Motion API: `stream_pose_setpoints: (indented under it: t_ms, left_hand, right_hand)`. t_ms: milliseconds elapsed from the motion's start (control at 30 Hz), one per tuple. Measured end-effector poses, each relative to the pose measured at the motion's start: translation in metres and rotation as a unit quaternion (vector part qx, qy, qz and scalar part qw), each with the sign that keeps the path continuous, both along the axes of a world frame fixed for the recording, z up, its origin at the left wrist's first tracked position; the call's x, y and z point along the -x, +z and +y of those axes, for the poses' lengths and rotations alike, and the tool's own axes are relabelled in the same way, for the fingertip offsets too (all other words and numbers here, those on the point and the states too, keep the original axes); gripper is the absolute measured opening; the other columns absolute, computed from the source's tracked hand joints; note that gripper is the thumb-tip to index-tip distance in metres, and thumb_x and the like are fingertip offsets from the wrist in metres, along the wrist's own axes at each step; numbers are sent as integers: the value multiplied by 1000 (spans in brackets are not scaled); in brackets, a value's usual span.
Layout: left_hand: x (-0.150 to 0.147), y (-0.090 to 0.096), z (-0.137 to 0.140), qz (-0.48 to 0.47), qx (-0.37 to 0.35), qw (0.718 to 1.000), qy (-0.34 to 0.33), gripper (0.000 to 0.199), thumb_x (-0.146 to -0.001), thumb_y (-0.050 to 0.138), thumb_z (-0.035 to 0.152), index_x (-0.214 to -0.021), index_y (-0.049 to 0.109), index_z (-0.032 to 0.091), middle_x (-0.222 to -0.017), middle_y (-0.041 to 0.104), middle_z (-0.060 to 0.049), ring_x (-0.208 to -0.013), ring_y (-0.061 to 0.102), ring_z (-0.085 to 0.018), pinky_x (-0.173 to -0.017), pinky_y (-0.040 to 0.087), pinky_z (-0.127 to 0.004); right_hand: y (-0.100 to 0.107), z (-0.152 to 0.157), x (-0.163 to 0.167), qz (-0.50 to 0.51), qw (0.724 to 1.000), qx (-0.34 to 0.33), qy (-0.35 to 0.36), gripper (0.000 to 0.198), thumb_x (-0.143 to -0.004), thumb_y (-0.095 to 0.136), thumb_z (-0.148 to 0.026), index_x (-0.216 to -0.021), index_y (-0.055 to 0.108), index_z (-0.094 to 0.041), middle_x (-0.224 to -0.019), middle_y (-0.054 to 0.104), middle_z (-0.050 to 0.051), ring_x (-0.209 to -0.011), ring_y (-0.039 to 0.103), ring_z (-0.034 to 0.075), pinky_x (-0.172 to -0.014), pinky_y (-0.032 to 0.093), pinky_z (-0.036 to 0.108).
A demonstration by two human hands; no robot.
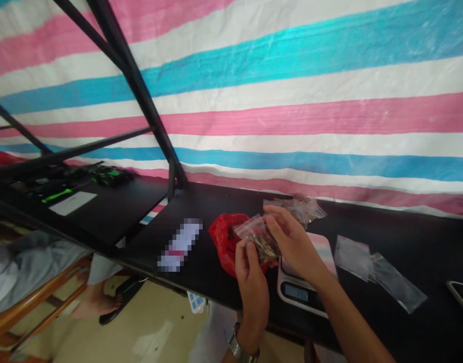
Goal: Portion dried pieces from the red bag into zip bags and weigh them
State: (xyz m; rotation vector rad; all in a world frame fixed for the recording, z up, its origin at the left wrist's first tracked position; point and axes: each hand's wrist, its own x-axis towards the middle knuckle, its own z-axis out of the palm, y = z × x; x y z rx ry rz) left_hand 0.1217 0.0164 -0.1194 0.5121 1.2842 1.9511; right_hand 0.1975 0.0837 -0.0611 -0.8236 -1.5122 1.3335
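Note:
Both my hands hold a clear zip-lock bag [259,237] with small brass-coloured pieces in it, too small to name. My left hand [253,282], with a metal watch at the wrist, pinches the bag's lower left side. Fingers of my right hand [292,239] grip its upper right edge. Below and behind the bag lies an open red plastic bag [224,247], its contents mostly hidden. Under my right forearm sits a digital scale [292,291] with a lit display; its figures are unreadable. Several filled zip-lock bags [310,207] are piled behind my right hand.
Flat clear bags [353,257] lie right of the scale on the black table [390,237]. A phone-like device [462,295] rests at the right edge. Left are a pixelated slip [180,245] and a black metal frame [140,93]. Another person's foot [103,302] shows at lower left.

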Motion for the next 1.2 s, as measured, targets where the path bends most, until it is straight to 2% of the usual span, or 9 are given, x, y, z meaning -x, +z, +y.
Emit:
stream_pose_setpoints:
  t_ms: [67,167,233,333,467,700,867,1033,1200]
  left_hand:
    - [6,-2,-1,-95,31,994,38,29,-100,64,45,-119,68,23,-118,75,-6,-102,73,-17,-81,59,-22]
    - [14,-4,-1,-193,48,980,31,31,-101,62,38,-126,67,22,-131,73,-10,-111,74,-21,-81,62,-25]
    - [18,-3,-3,-228,51,972,-3,31,-100,63,37,-124,68,20,-126,75,-12,-105,76,-22,-76,64,-28]
    - [21,-2,-5,-264,58,961,-55,30,-98,65,38,-117,70,16,-104,78,-11,-85,77,-20,-68,63,-28]
    - [23,-2,-7,-285,53,953,-88,30,-95,68,40,-108,70,13,-85,76,-7,-64,70,-15,-57,58,-24]
    - [19,-2,-9,-296,36,952,-72,31,-95,68,40,-112,69,13,-90,76,-7,-63,68,-13,-56,55,-21]
    - [19,1,-9,-289,57,953,-69,27,-102,58,33,-116,68,13,-89,77,-8,-68,72,-15,-62,59,-23]
    - [18,1,-6,-303,66,949,-57,32,-99,64,34,-126,68,17,-101,79,-10,-85,78,-20,-74,64,-29]
    - [17,-2,-4,-315,81,945,-44,31,-101,63,34,-127,67,18,-115,79,-12,-90,79,-21,-74,64,-29]
  right_hand:
    - [-5,-5,12,-42,999,-3,20,39,-95,63,-53,-121,66,-24,-97,74,5,-81,70,20,-69,58,32]
    - [-13,-8,23,-137,989,-51,16,26,-93,63,-38,-111,72,-22,-102,78,7,-92,73,23,-84,59,37]
    - [-18,-8,26,-194,977,-82,-13,24,-90,63,-33,-106,76,-23,-103,80,8,-92,75,24,-87,58,39]
    - [-23,-6,26,-236,965,-107,-32,23,-88,64,-34,-100,81,-24,-95,80,8,-89,75,27,-78,59,39]
    - [-23,-7,22,-255,962,-102,-9,27,-89,65,-39,-103,83,-25,-84,79,6,-81,75,27,-66,58,36]
    - [-22,-9,21,-262,963,-65,-13,36,-91,61,-40,-115,81,-23,-89,80,7,-80,76,26,-64,59,35]
    - [-24,-8,23,-273,959,-79,-20,33,-90,60,-39,-110,82,-24,-96,81,8,-90,76,28,-77,61,39]
    - [-24,-9,25,-285,954,-85,-23,37,-91,56,-39,-112,80,-21,-112,81,11,-101,75,28,-95,57,44]
    - [-26,-12,26,-278,955,-98,-39,35,-91,55,-36,-110,81,-22,-113,81,11,-106,74,29,-100,54,45]
